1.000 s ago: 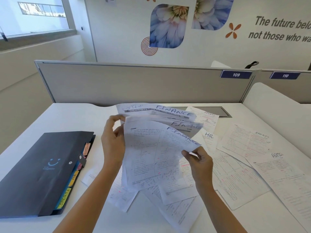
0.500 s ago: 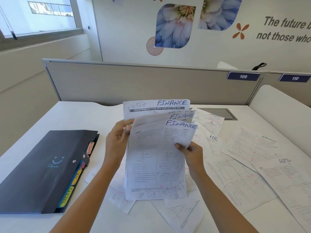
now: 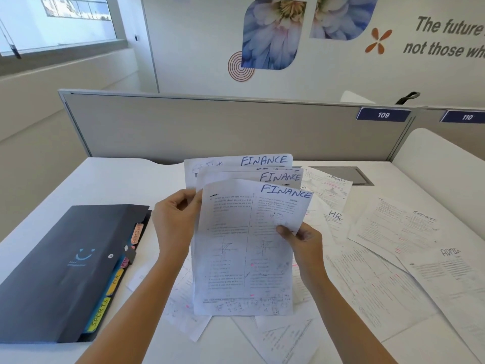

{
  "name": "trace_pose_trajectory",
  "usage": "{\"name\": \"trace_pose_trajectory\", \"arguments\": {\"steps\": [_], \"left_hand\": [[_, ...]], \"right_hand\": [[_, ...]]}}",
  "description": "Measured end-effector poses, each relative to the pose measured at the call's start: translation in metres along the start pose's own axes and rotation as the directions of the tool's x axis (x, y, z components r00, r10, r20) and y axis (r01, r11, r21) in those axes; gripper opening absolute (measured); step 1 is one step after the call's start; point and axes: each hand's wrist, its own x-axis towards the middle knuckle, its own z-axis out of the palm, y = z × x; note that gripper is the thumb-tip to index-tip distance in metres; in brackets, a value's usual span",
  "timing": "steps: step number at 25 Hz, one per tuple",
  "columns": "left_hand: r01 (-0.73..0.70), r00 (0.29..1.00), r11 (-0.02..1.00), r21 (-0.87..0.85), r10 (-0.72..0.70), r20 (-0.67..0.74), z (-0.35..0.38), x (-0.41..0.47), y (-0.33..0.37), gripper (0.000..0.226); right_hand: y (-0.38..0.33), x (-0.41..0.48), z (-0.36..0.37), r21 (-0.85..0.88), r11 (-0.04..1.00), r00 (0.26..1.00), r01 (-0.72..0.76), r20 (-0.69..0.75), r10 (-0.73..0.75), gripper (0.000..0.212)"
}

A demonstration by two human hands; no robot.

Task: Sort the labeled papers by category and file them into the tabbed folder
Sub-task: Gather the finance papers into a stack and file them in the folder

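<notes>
I hold a fanned stack of FINANCE papers point(image 3: 244, 248) upright over the middle of the desk. My left hand point(image 3: 174, 222) grips the stack's left edge, and my right hand point(image 3: 301, 240) pinches its right edge with the thumb on the front sheet. The dark tabbed folder point(image 3: 60, 269) lies closed at the left, with coloured tabs reading ADMIN, HR and SPORTS sticking out of its right side. Loose sheets lie on the desk to the right: an HR paper point(image 3: 334, 219), two SPORTS papers point(image 3: 399, 227) and an ADMIN paper point(image 3: 451, 269).
More printed sheets point(image 3: 283, 334) lie under and in front of the held stack. A grey partition point(image 3: 236, 127) closes the back of the white desk point(image 3: 118, 185), with a cable hatch point(image 3: 351, 176) at the back right. A white side panel point(image 3: 443, 158) stands at the right.
The tilted, spread FINANCE sheets have been squared upright into a neater stack. My right hand moved up along the right edge, and the view shifted slightly closer.
</notes>
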Motion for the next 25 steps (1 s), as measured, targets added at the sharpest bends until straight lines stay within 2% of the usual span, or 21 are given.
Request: {"name": "trace_pose_trajectory", "arguments": {"steps": [4,6,8,11,12,14,19,23,25], "left_hand": [[-0.01,0.999,0.998,-0.062,0.008,-0.033,0.004,0.002,0.01,0.01],[0.001,0.999,0.999,-0.046,-0.003,-0.039,0.004,0.004,0.011,0.02],[0.012,1.0,1.0,-0.016,-0.012,0.016,0.002,0.007,0.007,0.02],[0.021,0.985,0.999,0.029,-0.025,0.173,0.002,0.007,0.005,0.008],[0.002,0.983,0.999,0.05,-0.011,0.182,0.002,0.007,0.006,0.017],[-0.007,0.991,0.996,0.087,-0.005,0.136,0.003,0.006,0.01,0.029],[0.026,0.999,0.998,0.056,-0.027,0.033,0.001,0.002,0.018,0.025],[0.021,0.999,1.0,-0.009,-0.021,-0.039,0.002,-0.001,0.025,0.011],[0.031,0.997,0.999,-0.031,-0.033,-0.068,0.002,0.0,0.026,0.014]], "right_hand": [[0.0,-0.004,-0.002,0.062,0.998,1.0,0.026,0.016,-0.027,0.019],[-0.001,-0.005,-0.004,0.084,0.996,0.999,0.027,0.013,-0.029,0.016],[-0.003,-0.006,-0.005,0.103,0.994,0.999,0.03,0.007,-0.031,0.016],[-0.008,-0.008,-0.006,0.125,0.991,0.999,0.045,0.009,-0.047,0.018],[-0.008,-0.009,-0.006,0.127,0.991,0.999,0.047,0.011,-0.049,0.017],[-0.009,-0.01,-0.005,0.131,0.99,0.999,0.045,0.014,-0.047,0.015],[-0.012,-0.015,-0.006,0.121,0.992,0.998,0.048,0.027,-0.052,0.016],[-0.013,-0.017,-0.008,0.113,0.992,0.999,0.048,0.016,-0.05,0.02],[-0.012,-0.017,-0.008,0.113,0.993,0.999,0.036,-0.002,-0.036,0.021]]}}
